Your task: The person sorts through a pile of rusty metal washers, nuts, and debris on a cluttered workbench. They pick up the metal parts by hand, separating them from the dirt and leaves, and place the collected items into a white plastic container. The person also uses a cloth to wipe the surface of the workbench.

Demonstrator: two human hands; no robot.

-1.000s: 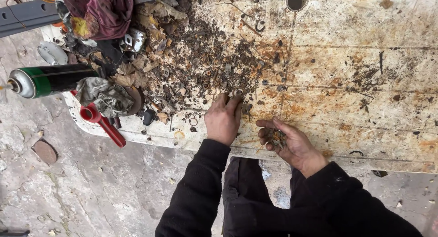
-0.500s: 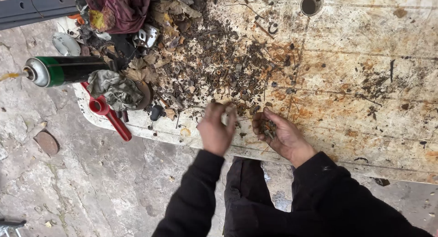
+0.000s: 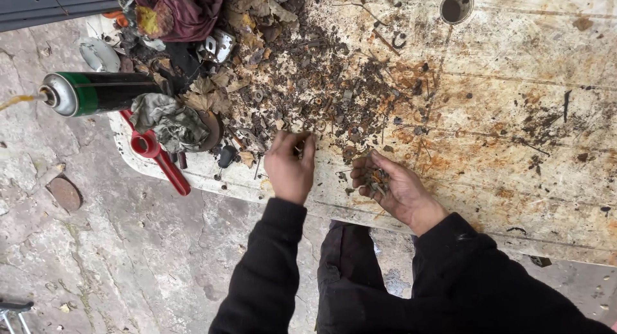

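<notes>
While the left hand point(image 3: 290, 168) pinches debris point(image 3: 308, 96) near the table edge point(image 3: 225, 186), right hand point(image 3: 389, 186) cups bits.

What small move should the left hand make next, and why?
Probably pinch one more small rusty piece from the debris pile and carry it to the right hand. The left hand has its fingertips at the pile's edge, and the right palm lies open, cupping a few small pieces.

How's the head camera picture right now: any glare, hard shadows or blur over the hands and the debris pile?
Head view: flat, even daylight, no glare and no hard shadows; the left hand, the right hand and the debris pile are fairly sharp; the small bits in the right palm are too tiny to identify; the dark sleeves show little detail.
</notes>
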